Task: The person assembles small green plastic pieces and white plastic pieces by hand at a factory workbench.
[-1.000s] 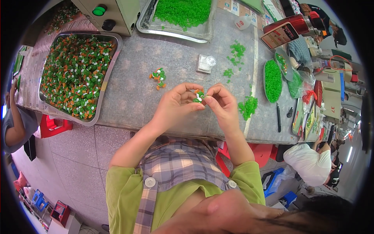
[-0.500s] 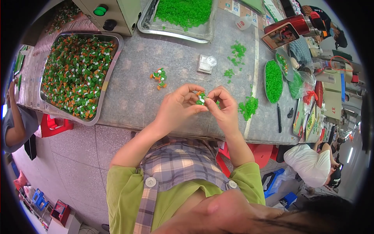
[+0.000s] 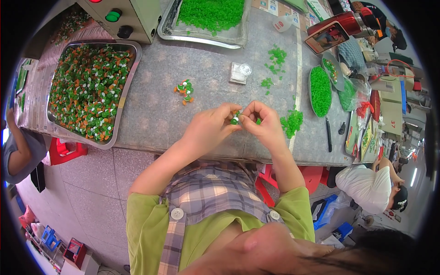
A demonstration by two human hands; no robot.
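Note:
Above the table's near edge, my left hand (image 3: 206, 127) pinches a small green, white and orange plastic figure (image 3: 235, 120) between thumb and fingertips. My right hand (image 3: 263, 126) meets it there, thumb and forefinger pressed together against the figure's right side. Fingertips cover much of the figure, and whatever small piece the right fingers may hold is hidden. A bit of green (image 3: 258, 121) shows beneath the right hand's fingers. Farther left on the table lie a few similar figures (image 3: 184, 90) in a little cluster. Beyond my hands sits a small white block with a round clear dish (image 3: 244, 69).
At left, a metal tray (image 3: 124, 91) is heaped with figures. Another metal tray (image 3: 201, 42) holds green pieces at the back. Loose green pieces (image 3: 292, 123) lie to the right, near a green-filled oval dish (image 3: 320, 91), a black pen (image 3: 328, 135) and a propped phone (image 3: 327, 37).
Both hands stay together at the figure, with the fingers now closer around it and less of it showing. The view has shifted slightly. At right, a person in white has shifted posture.

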